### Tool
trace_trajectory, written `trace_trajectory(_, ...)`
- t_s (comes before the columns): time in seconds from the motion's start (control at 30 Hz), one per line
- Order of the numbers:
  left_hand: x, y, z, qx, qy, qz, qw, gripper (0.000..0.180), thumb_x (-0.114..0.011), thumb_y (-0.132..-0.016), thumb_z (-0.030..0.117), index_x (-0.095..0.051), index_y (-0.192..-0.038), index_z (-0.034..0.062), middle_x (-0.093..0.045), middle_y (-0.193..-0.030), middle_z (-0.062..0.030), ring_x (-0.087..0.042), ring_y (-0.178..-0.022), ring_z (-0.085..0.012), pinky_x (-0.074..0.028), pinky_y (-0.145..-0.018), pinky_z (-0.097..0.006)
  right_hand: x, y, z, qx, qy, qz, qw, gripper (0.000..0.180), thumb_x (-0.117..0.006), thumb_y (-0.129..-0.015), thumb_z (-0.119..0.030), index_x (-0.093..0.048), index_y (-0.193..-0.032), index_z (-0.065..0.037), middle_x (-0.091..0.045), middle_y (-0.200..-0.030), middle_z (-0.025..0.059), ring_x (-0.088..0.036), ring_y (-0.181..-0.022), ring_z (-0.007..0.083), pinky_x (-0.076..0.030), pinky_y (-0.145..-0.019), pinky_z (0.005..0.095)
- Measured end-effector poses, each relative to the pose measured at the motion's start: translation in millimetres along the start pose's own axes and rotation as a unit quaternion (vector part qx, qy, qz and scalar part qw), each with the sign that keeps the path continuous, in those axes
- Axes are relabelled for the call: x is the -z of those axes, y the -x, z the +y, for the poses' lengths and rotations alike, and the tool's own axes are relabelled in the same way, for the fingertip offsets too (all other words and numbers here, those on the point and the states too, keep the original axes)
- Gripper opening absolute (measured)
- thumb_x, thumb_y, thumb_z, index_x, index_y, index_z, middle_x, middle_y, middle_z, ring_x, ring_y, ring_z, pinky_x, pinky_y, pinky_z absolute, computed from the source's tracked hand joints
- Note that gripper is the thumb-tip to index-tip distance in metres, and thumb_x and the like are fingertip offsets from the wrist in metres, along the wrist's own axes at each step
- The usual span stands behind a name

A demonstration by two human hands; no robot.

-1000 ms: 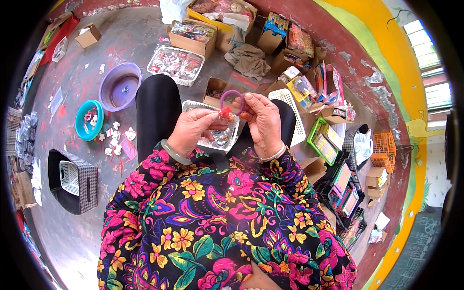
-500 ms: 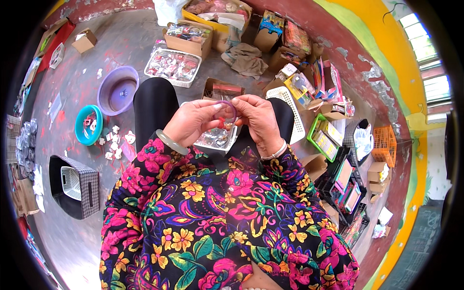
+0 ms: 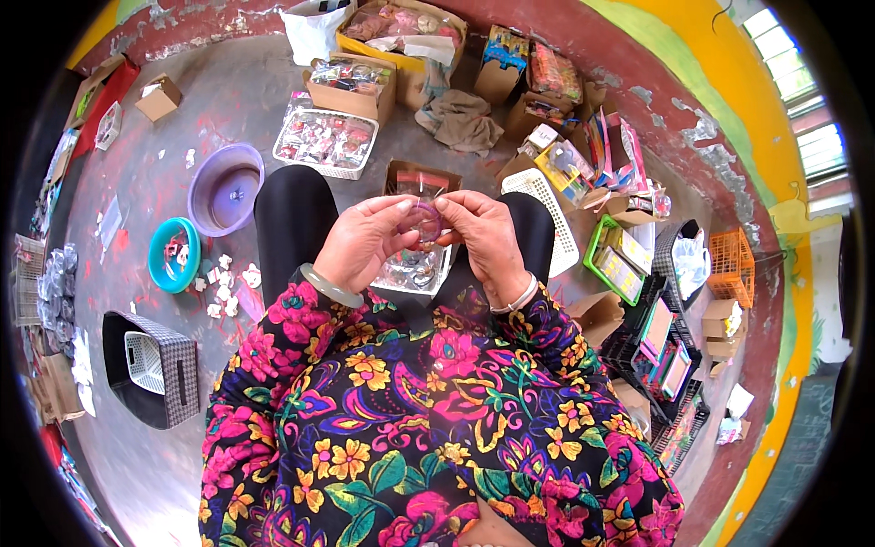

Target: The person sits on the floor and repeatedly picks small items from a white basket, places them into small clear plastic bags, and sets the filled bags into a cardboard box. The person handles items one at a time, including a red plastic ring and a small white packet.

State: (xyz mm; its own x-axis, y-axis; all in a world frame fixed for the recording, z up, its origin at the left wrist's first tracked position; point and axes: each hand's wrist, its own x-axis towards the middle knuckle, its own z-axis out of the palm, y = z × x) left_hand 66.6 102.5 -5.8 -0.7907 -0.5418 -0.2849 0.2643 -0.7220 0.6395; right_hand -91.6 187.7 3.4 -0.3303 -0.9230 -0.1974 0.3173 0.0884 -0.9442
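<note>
Behind the fingers (image 3: 458, 212), we are losing part of the purple ring (image 3: 437, 220); the items (image 3: 408, 267) in the white basket (image 3: 401, 291) beneath are looking too tiny to identify; the upper edge is cropping the white bag (image 3: 310, 36).

No legible txt, lbls, nos. or signs in view.

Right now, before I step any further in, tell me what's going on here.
The person's left hand and right hand hold a purple ring between them, in front of the body. Parts of the ring are hidden. Below the hands is a white basket of small shiny items. On the floor to the left stand a purple basin and a turquoise basin, with white pieces scattered nearby.
</note>
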Motion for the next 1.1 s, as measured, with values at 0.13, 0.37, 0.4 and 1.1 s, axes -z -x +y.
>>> trace_trajectory(0.13, -1, 2, 2, -0.03, -0.006, 0.024, 0.999, 0.023, -0.048, -0.09, 0.005, -0.054, -0.109, -0.0067, -0.058, -0.109, -0.0145, -0.059, -0.096, -0.016, -0.051, -0.078, -0.021, -2, 2, -3, 0.0, -0.016, -0.006, 1.0, 0.018, -0.058, -0.087, -0.014, -0.061, -0.092, 0.003, -0.063, -0.078, 0.0064, -0.06, -0.067, 0.0105, -0.051, -0.053, 0.0215)
trace_trajectory(0.37, -10, 0, 4, -0.066, 0.019, 0.027, 0.997, 0.02, -0.048, -0.089, 0.001, -0.054, -0.105, -0.0096, -0.058, -0.109, -0.0166, -0.058, -0.098, -0.0179, -0.05, -0.085, -0.023, -1, 3, -5, 0.013, -0.052, 0.017, 0.998, 0.017, -0.057, -0.087, -0.014, -0.062, -0.091, 0.002, -0.063, -0.077, 0.0052, -0.06, -0.065, 0.0098, -0.051, -0.054, 0.0205)
trace_trajectory(0.4, -10, 0, 5, -0.061, 0.022, 0.024, 0.998, 0.02, -0.048, -0.089, 0.001, -0.054, -0.105, -0.0094, -0.058, -0.109, -0.0166, -0.058, -0.099, -0.0181, -0.05, -0.085, -0.023, -2, 3, -6, 0.021, -0.049, 0.016, 0.998, 0.017, -0.057, -0.087, -0.014, -0.061, -0.091, 0.002, -0.062, -0.076, 0.0052, -0.06, -0.064, 0.0095, -0.052, -0.053, 0.0211)
trace_trajectory(1.1, -29, 3, 25, -0.083, 0.04, 0.008, 0.996, 0.02, -0.049, -0.09, 0.005, -0.055, -0.103, -0.0083, -0.059, -0.105, -0.0159, -0.058, -0.1, -0.0206, -0.049, -0.087, -0.024, 3, 7, -7, -0.034, -0.019, -0.104, 0.994, 0.02, -0.062, -0.084, -0.015, -0.061, -0.096, 0.0, -0.065, -0.088, 0.0061, -0.063, -0.08, 0.0133, -0.049, -0.065, 0.0209)
